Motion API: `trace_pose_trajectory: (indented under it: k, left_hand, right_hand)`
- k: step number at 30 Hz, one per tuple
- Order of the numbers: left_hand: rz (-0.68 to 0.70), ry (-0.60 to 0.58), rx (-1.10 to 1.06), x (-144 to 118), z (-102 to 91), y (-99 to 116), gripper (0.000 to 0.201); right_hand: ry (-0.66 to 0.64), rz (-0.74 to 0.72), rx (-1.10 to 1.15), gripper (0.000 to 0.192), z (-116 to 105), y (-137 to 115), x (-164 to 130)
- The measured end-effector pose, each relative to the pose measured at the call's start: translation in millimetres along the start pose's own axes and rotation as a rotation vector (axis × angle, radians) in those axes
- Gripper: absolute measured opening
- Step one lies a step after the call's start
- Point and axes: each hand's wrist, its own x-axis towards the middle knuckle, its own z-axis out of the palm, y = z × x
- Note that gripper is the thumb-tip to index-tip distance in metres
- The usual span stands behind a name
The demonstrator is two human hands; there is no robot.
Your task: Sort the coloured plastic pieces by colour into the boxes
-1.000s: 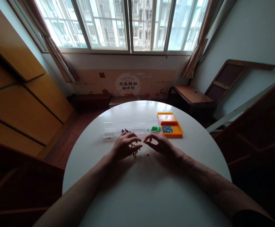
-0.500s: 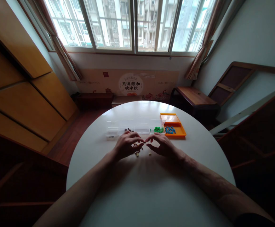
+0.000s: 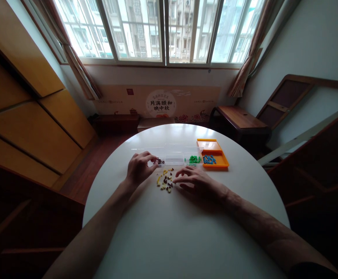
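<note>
Since a moment ago, left hand point(image 3: 139, 169) has gone up to the clear box point(image 3: 173, 159), fingertips pinched over dark beads point(image 3: 158, 160), while right hand point(image 3: 192, 181) lies spread beside the loose beads point(image 3: 165, 181).

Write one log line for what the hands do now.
left hand: at clear plastic compartment box | right hand: beside small yellow and brown beads

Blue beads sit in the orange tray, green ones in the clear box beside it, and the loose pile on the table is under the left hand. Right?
Not quite. In the head view the loose pile lies bare between the hands; the left hand is up at the clear box. Blue beads in the orange tray and green ones beside it are right.
</note>
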Motion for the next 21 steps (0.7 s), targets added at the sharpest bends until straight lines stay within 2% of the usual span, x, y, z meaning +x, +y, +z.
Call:
trace_pose_trajectory:
  k: [11, 21]
  left_hand:
    - [-0.117, -0.067, -0.004, 3.5, 0.5, 0.4, 0.017]
    - [-0.019, 0.025, -0.092, 2.0, 0.6, 12.7, 0.026]
  right_hand:
    - [0.05, -0.036, 0.02, 0.017, 0.0, 9.7, -3.5]
    - [0.07, 0.08, 0.139, 0.009, -9.9, 3.5, -3.9]
